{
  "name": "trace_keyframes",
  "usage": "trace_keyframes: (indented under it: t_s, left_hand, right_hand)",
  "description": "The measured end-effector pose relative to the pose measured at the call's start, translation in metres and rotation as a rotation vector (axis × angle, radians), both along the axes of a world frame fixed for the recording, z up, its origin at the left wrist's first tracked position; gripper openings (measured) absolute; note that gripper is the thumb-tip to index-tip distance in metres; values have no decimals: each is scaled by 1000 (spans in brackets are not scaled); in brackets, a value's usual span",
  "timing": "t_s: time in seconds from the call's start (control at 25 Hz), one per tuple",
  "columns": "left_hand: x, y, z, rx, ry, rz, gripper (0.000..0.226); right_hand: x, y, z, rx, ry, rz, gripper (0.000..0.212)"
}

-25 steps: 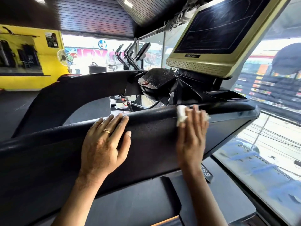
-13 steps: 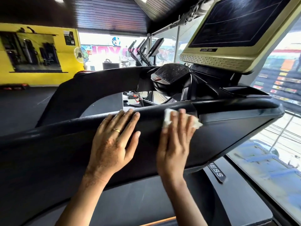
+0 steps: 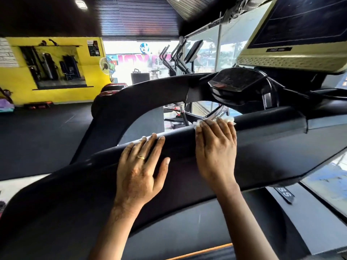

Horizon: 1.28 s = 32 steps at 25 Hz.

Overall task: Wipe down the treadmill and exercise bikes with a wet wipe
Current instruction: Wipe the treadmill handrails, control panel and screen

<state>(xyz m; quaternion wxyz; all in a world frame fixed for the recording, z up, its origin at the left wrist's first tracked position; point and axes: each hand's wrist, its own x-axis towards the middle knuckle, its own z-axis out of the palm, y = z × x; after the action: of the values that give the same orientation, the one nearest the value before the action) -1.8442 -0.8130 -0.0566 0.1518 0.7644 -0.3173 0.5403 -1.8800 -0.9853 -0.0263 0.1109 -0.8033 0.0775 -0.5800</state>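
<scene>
A black treadmill handrail (image 3: 266,143) runs across the view from lower left to right. My right hand (image 3: 216,152) lies flat on its upper edge and presses a white wet wipe (image 3: 230,120) against it; only the wipe's edges show past the fingertips. My left hand (image 3: 140,169), with a gold ring, rests flat on the rail just to the left, fingers straight, holding nothing. The treadmill console with its dark screen and gold frame (image 3: 293,61) rises at the upper right.
The treadmill belt (image 3: 187,235) lies below the rail. An exercise bike (image 3: 189,117) shows through the gap behind the rail, and further machines (image 3: 178,57) stand by the windows. A glass wall (image 3: 330,177) is close on the right. Yellow wall (image 3: 52,72) and dark floor lie left.
My right hand has slid the wipe leftward along the rail toward my left hand. My left hand has stayed on the rail. The camera has turned slightly left.
</scene>
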Motion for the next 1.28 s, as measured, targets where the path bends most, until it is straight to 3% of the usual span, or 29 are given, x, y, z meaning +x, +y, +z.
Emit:
trace_keyframes:
  t_s: [0.16, 0.28, 0.44, 0.52, 0.64, 0.72, 0.8, 0.88, 0.96, 1.0, 1.16, 1.2, 1.28]
  left_hand:
    - [12, 70, -13, -28, 58, 19, 44]
    - [17, 109, -27, 1, 76, -18, 47]
    - [26, 152, -43, -92, 134, -58, 49]
    - [28, 159, -48, -70, 139, -61, 50]
    - [26, 156, -48, -76, 169, -77, 52]
    - [26, 156, -47, -83, 176, -76, 51]
    - [27, 159, -48, -73, 172, -84, 49]
    - [28, 162, -51, -33, 163, -112, 49]
    - [29, 165, -52, -9, 166, -117, 50]
    - [29, 165, -51, -11, 175, -116, 50]
    - [27, 164, -56, -43, 155, -102, 50]
    - [25, 164, -61, -51, 141, -82, 50]
    - [21, 165, -70, -42, 114, -51, 51]
  right_hand:
    - [21, 75, 1, -78, 176, -34, 37]
    - [30, 127, -2, -139, 180, -52, 31]
    - [16, 189, -32, -278, 159, 230, 26]
    - [3, 171, -48, -318, 116, 233, 30]
    - [-5, 113, -40, -75, 57, 2, 33]
    - [6, 120, -24, 64, -2, -97, 28]
    - [22, 177, -30, -77, 9, -9, 21]
    - [22, 218, -65, -240, 16, 180, 30]
    - [19, 191, -89, -291, -11, 219, 37]
    - [17, 164, -94, -262, -44, 155, 37]
    - [19, 123, -86, 281, -228, 35, 41]
    - [23, 144, -94, 227, -209, 60, 40]
    - [26, 191, -124, -156, -72, 214, 38]
